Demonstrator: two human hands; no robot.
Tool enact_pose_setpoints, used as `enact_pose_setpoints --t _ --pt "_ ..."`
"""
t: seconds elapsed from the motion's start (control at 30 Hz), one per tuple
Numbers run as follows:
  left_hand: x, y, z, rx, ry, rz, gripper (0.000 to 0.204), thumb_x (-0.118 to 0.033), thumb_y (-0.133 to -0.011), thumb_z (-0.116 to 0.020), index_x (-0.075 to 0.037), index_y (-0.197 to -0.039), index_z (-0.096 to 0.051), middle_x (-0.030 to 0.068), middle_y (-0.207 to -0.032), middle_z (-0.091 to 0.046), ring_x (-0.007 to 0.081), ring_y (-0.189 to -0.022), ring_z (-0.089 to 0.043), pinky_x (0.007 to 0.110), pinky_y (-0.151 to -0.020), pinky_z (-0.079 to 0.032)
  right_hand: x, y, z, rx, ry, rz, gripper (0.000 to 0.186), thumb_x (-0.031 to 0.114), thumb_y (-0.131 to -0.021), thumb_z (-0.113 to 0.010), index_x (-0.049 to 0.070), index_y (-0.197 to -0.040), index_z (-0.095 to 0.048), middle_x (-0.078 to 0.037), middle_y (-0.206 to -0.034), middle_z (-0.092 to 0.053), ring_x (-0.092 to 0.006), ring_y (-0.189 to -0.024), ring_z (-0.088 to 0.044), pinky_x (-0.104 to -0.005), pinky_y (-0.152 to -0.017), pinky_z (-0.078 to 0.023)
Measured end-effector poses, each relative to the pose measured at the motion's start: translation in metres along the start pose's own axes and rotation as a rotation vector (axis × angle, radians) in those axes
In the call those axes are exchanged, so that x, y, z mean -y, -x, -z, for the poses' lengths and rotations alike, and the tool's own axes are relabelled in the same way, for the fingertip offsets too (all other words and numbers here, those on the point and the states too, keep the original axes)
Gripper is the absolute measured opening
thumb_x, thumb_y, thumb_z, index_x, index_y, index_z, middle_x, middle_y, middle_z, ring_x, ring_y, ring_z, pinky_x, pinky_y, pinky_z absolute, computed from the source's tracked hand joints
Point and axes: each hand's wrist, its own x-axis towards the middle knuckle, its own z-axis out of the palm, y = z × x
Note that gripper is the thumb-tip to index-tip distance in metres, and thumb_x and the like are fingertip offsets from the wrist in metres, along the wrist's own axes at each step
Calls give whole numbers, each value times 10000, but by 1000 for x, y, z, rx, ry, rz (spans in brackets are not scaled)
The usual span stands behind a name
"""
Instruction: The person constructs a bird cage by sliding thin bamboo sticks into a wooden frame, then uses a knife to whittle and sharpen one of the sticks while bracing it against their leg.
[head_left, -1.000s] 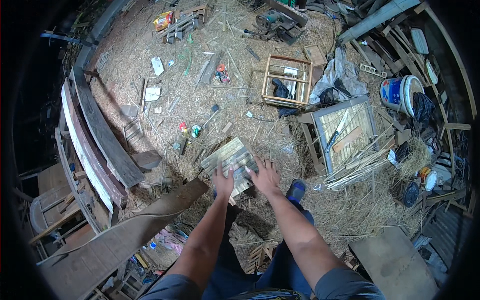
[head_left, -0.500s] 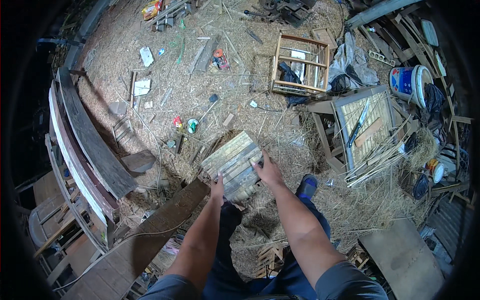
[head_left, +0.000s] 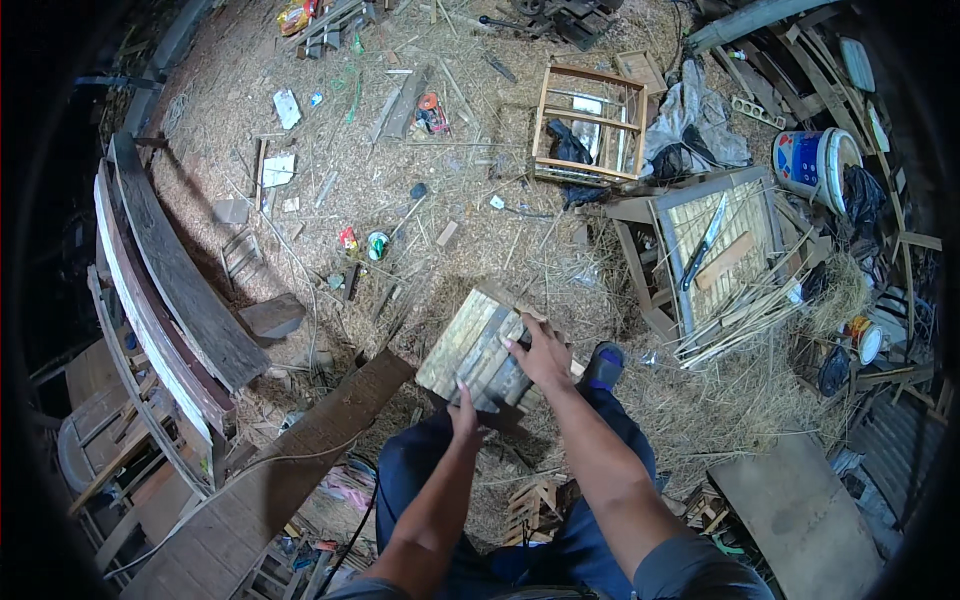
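Observation:
Between my hands is a roughly square slatted panel [head_left: 470, 338] of pale and grey-brown strips laid side by side, held tilted above the ground in front of my legs. My left hand [head_left: 463, 415] grips its near edge, the thumb lying on the upper face. At the right edge, my right hand [head_left: 543, 353] holds on with its thumb on the face and its fingers bent over the rim. The fingers beneath the panel are hidden.
A long brown plank [head_left: 290, 455] slopes up from the lower left. To the right, a low wooden stand [head_left: 665, 215] bears a knife [head_left: 705, 245] and thin strips. Beyond are an open wooden frame [head_left: 590, 125] and a white-and-blue bucket [head_left: 812, 165]. Curved boards [head_left: 185, 270] lean at left.
The panel has turned and come slightly right, tilting as it moves. Both hands have shifted with it, my left hand lower along its edge. My left leg now shows bent beside it.

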Motion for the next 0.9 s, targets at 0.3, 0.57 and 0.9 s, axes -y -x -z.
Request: enact_pose_setpoints --t 0.3,0.57,0.9 --pt "120 52 -38 66 306 339 1068 -894 -952 -483 -203 -1713 -195 248 -1696 -292 523 -1481 -417 680 -1120 -469 -46 25 6 207 218 58 768 670 -912 -737 318 -1565 -542 -120 -1574 -577 -388 -1499 -472 -686 -1234 -301" --pt "216 -13 -38 125 418 381 1202 -945 -850 -577 -237 -1725 -157 249 -1753 -155 495 -1544 -313 705 -1197 -356 -88 26 -15 77 237 190 811 558 -847 -840 343 -1574 -552 -99 -1522 -602 -394 -1458 -489 -657 -1250 -261" --pt "201 -26 -12 221 384 366 1163 -892 -870 -630 -245 -1720 -170 220 -1754 -163 561 -1528 -312 750 -1135 -388 -70 29 -8 47 154 137 754 471 -830 -876 333 -1511 -583 -89 -1450 -615 -370 -1413 -500 -639 -1236 -274"
